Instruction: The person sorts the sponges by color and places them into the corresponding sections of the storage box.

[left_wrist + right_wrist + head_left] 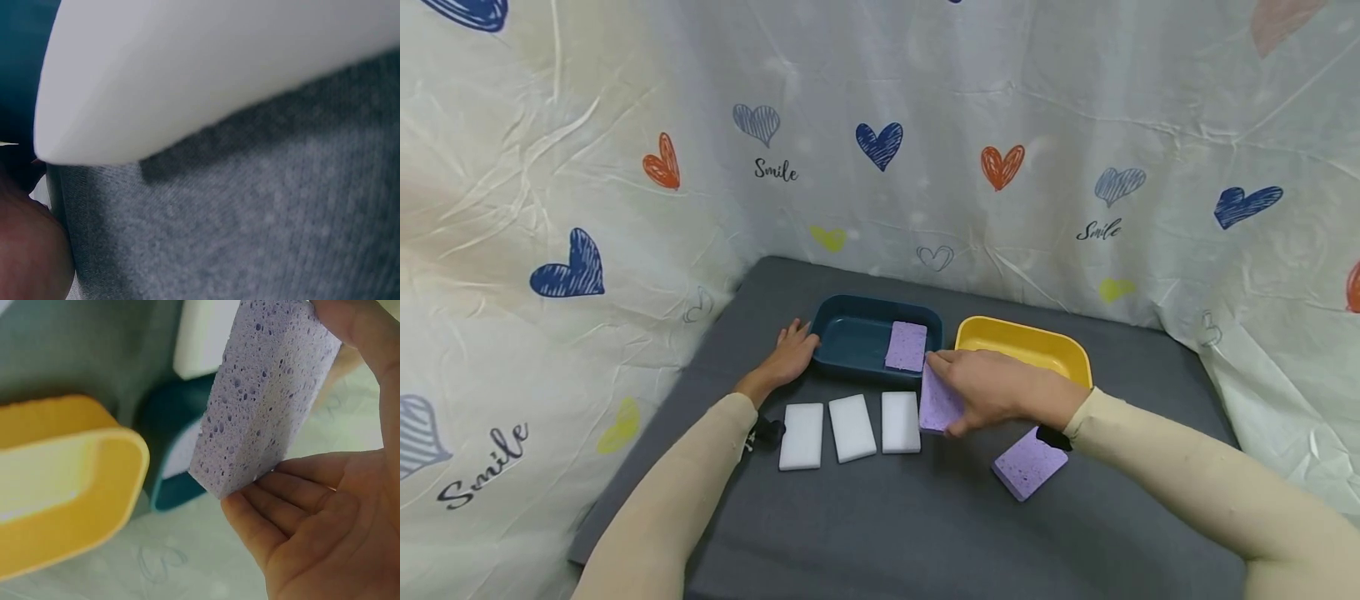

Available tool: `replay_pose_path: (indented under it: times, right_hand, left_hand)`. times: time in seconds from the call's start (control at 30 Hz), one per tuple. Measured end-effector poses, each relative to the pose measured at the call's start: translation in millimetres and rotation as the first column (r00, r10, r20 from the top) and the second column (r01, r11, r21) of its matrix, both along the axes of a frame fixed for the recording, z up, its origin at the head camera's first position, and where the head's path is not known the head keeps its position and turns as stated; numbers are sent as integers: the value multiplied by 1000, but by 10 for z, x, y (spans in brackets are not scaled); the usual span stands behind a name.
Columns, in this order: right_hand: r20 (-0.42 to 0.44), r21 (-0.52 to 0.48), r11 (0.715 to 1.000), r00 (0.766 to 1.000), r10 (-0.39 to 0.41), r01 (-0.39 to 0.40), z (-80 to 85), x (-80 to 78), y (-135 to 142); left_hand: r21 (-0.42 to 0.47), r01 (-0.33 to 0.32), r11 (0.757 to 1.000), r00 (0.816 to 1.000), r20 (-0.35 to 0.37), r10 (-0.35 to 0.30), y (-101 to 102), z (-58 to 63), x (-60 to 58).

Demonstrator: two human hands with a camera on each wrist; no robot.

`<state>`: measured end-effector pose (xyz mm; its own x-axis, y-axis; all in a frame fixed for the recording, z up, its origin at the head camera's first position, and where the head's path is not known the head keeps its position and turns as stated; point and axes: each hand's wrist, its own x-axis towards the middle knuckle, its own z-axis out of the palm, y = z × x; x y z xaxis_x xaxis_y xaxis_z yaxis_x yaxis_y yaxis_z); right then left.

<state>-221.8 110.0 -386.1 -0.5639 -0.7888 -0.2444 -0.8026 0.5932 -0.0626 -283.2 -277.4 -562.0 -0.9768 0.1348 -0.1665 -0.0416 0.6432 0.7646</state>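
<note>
My right hand [988, 383] grips a purple porous sponge [937, 402] by its ends, thumb on one and fingers on the other. In the right wrist view, this sponge [262, 400] is tilted, beside the dark blue tray's front right corner. Another purple sponge [907, 346] lies inside the blue tray [852, 337], at its right end. My left hand [790, 354] rests at the left end of that tray, its fingers extended along the outside. A third purple sponge [1028, 467] is on the table below my right wrist.
Three white sponge blocks [801, 437] lie in a row in front of the blue tray. To its right is a yellow tray [1018, 327], partly hidden by my right hand. A grey cloth covers the table [865, 533], and a heart-printed curtain [925, 200] hangs behind.
</note>
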Motion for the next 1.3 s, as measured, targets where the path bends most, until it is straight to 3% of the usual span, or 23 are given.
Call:
replay_pose_path:
  times: [0.2, 0.4, 0.9, 1.13, 1.3]
  right_hand:
    - [-19, -22, 999, 999, 36, -37, 152, -172, -77]
    - [-37, -8, 999, 999, 34, -34, 298, -303, -225]
    - [-7, -66, 998, 1000, 1, -1, 364, -685, -503]
    - [32, -101, 993, 998, -51, 54, 335, -804, -608]
    - [42, -126, 991, 998, -46, 51, 329, -876, -677]
  left_hand:
    - [-2, 10, 1000, 1000, -10, -10, -85, -231, -150]
    - [-10, 1, 1000, 1000, -21, -1, -108, -296, -193]
    - [-6, 6, 1000, 1000, -31, -6, -81, -221, -129]
    - [-20, 3, 1000, 1000, -21, -4, -33, -117, -67]
    - [-8, 5, 1000, 1000, -23, -5, -24, -85, -47]
